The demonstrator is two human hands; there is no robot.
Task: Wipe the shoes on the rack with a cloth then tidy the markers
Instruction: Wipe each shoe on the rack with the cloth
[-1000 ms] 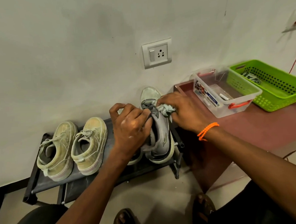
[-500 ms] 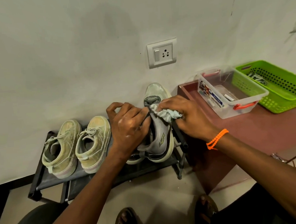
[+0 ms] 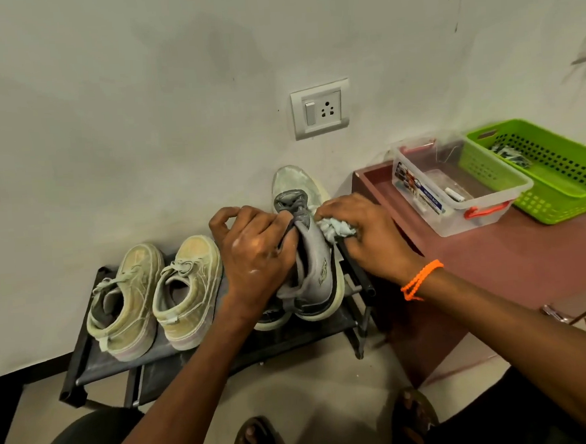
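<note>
A grey sneaker (image 3: 316, 265) stands on the right end of a low black shoe rack (image 3: 98, 366). My left hand (image 3: 256, 255) grips its collar and tongue from the left. Against the shoe's right side, my right hand (image 3: 368, 237) presses a crumpled pale cloth (image 3: 336, 228) that it holds bunched in its fingers. A second grey shoe (image 3: 272, 321) is mostly hidden under my left hand. Two beige sneakers (image 3: 159, 295) sit side by side on the rack's left half. A marker (image 3: 454, 194) lies inside a clear plastic box (image 3: 417, 193) on the maroon table.
The maroon table (image 3: 513, 263) stands right of the rack, with a green perforated basket (image 3: 551, 202) behind the clear box. A wall socket (image 3: 320, 108) is above the shoes. My sandalled feet (image 3: 253, 440) are on the floor below, a dark stool at bottom left.
My right hand with the cloth has shifted slightly along the grey shoe's side. My left hand keeps its grip. The view has drifted a little.
</note>
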